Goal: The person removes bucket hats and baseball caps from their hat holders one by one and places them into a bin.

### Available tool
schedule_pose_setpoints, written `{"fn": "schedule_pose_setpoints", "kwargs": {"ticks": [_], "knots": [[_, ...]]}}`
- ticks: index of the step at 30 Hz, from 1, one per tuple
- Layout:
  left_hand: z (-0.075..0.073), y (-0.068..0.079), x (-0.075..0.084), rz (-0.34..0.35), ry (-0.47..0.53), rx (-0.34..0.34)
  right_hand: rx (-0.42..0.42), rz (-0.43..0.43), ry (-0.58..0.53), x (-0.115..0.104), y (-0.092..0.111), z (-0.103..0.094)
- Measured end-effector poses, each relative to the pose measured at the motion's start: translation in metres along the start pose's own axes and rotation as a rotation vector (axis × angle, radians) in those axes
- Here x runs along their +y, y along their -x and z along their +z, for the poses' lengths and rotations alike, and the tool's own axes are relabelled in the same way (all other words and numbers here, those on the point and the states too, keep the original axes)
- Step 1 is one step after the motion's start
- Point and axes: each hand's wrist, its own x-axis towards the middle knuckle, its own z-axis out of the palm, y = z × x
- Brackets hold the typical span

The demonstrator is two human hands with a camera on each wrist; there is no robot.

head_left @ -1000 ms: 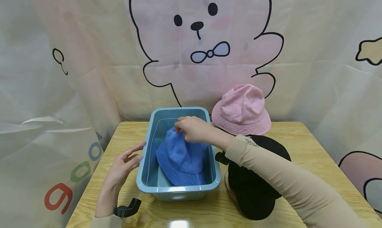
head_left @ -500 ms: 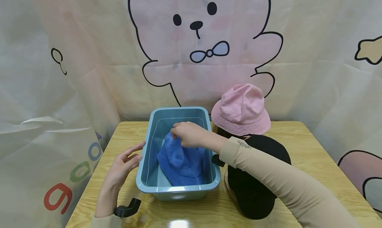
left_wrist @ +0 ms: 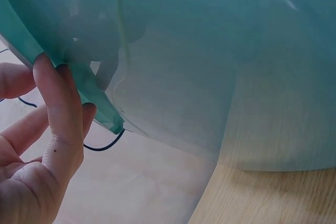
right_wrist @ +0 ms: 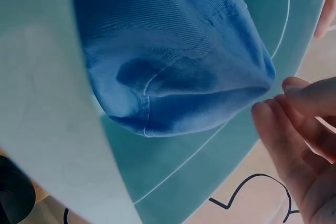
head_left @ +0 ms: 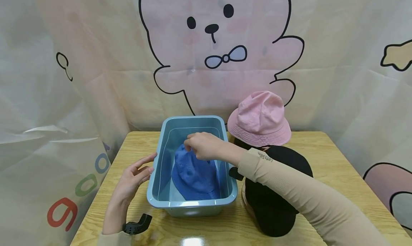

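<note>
A blue bucket hat lies crown up in a light-blue plastic basin. Over its crown, my right hand hangs with bent fingers. In the right wrist view, the fingertips are right beside the crown's pointed end, and nothing shows between them and the thumb. Fingers of my left hand touch the basin's left rim from outside. From the left wrist view, those fingertips rest along the rim's edge, the hand lying outside the basin.
A pink bucket hat sits at the back right, with something black beneath it. Nearer, a black cap lies under my right forearm, over a beige item. The wooden table ends at a printed curtain.
The right hand has lowered slightly toward the near left and let go of the blue bucket hat, whose crown has sunk and settled in the basin. The left hand has stayed put.
</note>
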Motion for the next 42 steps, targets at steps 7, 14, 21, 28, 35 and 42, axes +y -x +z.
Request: {"fn": "schedule_pose_setpoints", "kwargs": {"ticks": [7,14,21,28,35,42], "knots": [[0.002,-0.002,0.0,-0.01,-0.003,-0.005,-0.006,0.022,0.011,0.003,0.008,-0.008],[0.003,0.0,0.001,-0.029,-0.015,-0.003,0.03,0.042,-0.019,0.003,0.016,-0.017],[0.004,0.001,0.002,-0.027,-0.006,-0.004,0.055,0.046,-0.043,0.0,0.025,-0.03],[0.004,0.001,0.004,-0.013,-0.013,-0.01,0.086,0.047,-0.055,-0.005,0.035,-0.045],[0.002,0.002,0.002,-0.019,-0.021,-0.014,0.121,0.038,-0.058,-0.007,0.048,-0.058],[0.002,0.003,0.003,-0.001,-0.001,-0.02,0.142,0.018,-0.05,-0.013,0.065,-0.071]]}}
